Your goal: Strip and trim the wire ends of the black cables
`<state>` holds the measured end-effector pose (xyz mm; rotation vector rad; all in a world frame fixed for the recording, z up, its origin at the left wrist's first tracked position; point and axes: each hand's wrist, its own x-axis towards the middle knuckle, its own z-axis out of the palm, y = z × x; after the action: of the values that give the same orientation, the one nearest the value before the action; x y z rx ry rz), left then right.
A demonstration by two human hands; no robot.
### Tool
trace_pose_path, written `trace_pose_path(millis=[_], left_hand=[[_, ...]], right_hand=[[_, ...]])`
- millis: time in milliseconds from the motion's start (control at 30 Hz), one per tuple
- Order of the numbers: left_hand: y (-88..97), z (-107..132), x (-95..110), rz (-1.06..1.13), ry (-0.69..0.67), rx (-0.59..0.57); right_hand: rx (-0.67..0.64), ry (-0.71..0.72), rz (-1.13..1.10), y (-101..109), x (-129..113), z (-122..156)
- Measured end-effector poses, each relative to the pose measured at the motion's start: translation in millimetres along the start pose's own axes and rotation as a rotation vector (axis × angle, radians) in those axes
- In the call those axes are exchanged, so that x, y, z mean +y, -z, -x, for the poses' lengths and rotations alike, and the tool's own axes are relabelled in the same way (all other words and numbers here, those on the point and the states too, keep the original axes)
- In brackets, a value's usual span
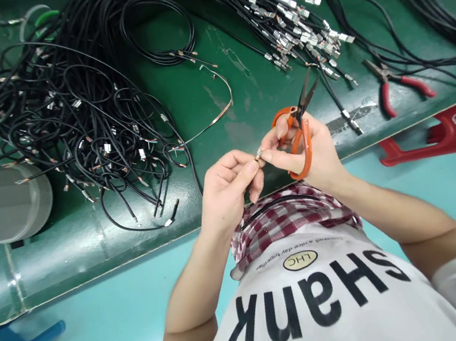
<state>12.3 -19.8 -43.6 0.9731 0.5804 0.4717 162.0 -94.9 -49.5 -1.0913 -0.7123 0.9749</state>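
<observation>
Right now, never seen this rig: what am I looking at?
No machine here, just a person's bare hands. The one picture comes from a camera worn on their head, looking down past their white T-shirt at a green bench. The left hand pinches a small metal terminal, and the right hand holds orange-handled scissors, blades pointing away from the person. On the bench lie a tangled pile of black cables, a bunch of metal-tipped cable ends and red-handled pliers.
</observation>
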Motion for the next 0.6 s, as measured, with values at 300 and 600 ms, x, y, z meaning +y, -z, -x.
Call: trace_pose_path(millis=[300,600], left_hand=[[-6.2,3.2,-2.5,-0.066,-0.068,0.069],[-6.3,3.8,-4.2,-0.089,-0.091,0.089]], right_hand=[[0.016,-0.072,-0.007,1.5,-6.7,1.8],[-0.026,-0.096,-0.025,2.2,-7.5,0.8]])
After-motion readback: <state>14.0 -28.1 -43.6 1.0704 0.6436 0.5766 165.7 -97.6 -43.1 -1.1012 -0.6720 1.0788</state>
